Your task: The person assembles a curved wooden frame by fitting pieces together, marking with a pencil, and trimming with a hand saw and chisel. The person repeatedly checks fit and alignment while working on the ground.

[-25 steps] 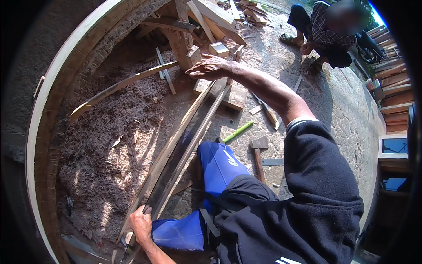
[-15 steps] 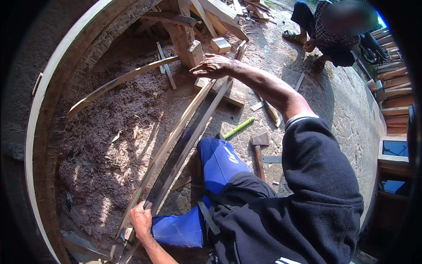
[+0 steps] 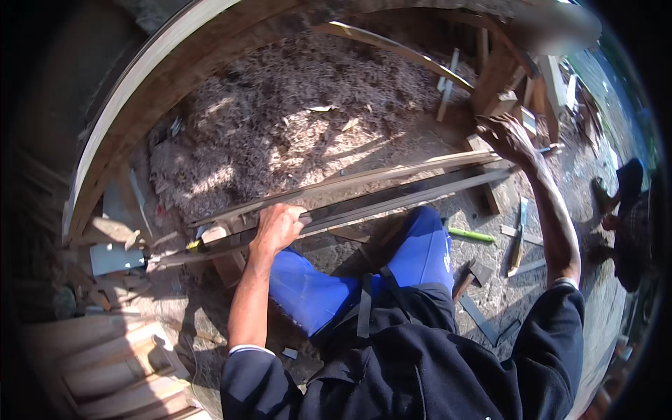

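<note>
A long dark strip (image 3: 343, 208) lies between two pale wooden strips (image 3: 392, 166), running from lower left to upper right in front of my knees. My left hand (image 3: 278, 227) is closed around the edge of the dark strip toward its left part. Over the right end of the strips is my right hand (image 3: 507, 138), with its fingers stretched out and apart and nothing seen in it. Whether its palm touches the wood I cannot tell. Wooden blocks (image 3: 490, 196) sit under the right end.
A big curved wooden rim (image 3: 140, 105) arches over a heap of wood shavings (image 3: 280, 119). Right of my knees lie a green-handled tool (image 3: 470, 235), a hatchet (image 3: 479, 273), a flat metal bar (image 3: 479, 320) and a chisel (image 3: 519, 241). Another person (image 3: 632, 227) crouches at the right.
My view has swung, so the strips run flatter across it and the other person shows lower at the right. My left hand still grips the strip; my right hand stays by the far end.
</note>
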{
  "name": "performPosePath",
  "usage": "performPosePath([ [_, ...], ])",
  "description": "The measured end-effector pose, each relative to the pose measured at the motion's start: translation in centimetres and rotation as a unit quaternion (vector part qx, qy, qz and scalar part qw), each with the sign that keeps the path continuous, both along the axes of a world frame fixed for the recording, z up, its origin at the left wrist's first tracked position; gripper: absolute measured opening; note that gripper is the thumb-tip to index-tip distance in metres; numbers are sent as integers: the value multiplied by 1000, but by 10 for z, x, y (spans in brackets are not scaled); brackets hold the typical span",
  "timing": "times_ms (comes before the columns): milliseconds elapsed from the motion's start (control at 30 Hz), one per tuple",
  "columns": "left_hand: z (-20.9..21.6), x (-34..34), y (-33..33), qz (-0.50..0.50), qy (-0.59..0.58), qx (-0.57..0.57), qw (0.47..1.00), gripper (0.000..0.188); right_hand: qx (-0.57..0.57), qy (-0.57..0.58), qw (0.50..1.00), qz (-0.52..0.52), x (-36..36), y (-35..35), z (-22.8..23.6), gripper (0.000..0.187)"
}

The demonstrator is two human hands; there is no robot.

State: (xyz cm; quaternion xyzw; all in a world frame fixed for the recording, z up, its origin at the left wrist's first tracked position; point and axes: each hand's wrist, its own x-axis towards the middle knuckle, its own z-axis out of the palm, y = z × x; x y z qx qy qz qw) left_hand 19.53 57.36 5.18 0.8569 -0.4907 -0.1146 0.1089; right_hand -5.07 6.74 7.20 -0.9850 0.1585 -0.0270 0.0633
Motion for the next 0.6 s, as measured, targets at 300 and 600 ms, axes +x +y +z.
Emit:
performPosePath([
  [300, -13, -1, 3, -3, 18, 6, 1000, 12, 87, 45, 966, 241, 83, 207, -7, 59],
  [600, 28, 36, 85, 1, -55, 43, 998, 54, 70, 87, 965, 238, 89, 215, -13, 27],
])
